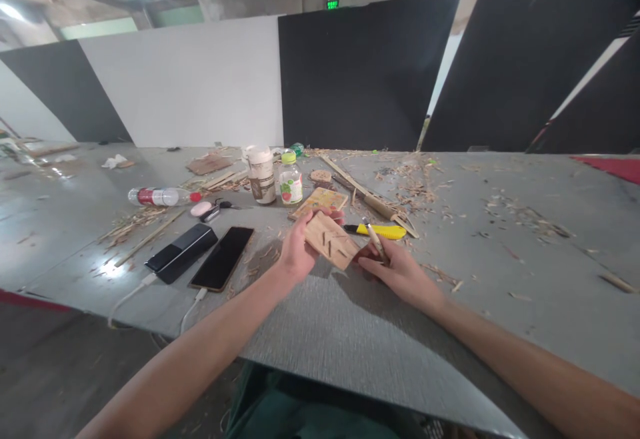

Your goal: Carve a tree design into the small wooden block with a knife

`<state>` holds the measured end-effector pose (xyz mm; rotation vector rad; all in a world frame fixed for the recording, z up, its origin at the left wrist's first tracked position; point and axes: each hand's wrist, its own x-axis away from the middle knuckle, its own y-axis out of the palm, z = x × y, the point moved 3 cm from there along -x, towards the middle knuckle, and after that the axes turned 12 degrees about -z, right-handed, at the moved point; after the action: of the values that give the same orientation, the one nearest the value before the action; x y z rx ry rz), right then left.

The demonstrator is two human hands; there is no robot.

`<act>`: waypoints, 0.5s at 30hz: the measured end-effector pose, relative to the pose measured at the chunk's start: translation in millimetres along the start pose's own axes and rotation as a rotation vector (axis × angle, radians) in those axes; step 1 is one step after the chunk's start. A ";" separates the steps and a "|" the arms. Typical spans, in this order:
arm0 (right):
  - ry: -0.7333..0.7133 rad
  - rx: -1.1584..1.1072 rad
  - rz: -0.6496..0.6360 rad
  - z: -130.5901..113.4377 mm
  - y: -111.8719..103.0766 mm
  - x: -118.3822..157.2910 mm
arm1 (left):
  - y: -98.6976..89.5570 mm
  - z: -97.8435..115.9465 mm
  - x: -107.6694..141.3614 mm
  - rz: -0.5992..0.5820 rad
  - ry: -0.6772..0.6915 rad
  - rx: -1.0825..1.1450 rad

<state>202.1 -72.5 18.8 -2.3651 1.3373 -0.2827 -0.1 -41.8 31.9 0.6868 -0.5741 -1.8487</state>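
A small wooden board (331, 240) with several dark cuts in its face is tilted above the table, held along its left side by my left hand (300, 252). My right hand (393, 267) is at the board's lower right corner, closed around a carving tool (375, 239) with a pale handle; the tool points up and away. Just behind the hands, a yellow utility knife (383, 231) lies on the table. Another flat wooden piece with a coloured surface (320, 202) lies beyond the board.
Two black phones (223, 259) with white cables lie at the left. Behind them are a clear bottle (163, 197) on its side, a paper cup (261, 179) and a green-capped bottle (291, 182). Wood strips and shavings are scattered over the grey table (320, 339); panels stand behind.
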 end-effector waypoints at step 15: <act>-0.020 -0.146 -0.167 -6.0 7.4 5.5 | -6.1 2.7 2.5 0.009 0.026 -0.478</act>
<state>197.1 -82.0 20.9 -2.5993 1.1901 -0.2146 -6.8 -41.8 29.3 0.3849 -0.1044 -1.8692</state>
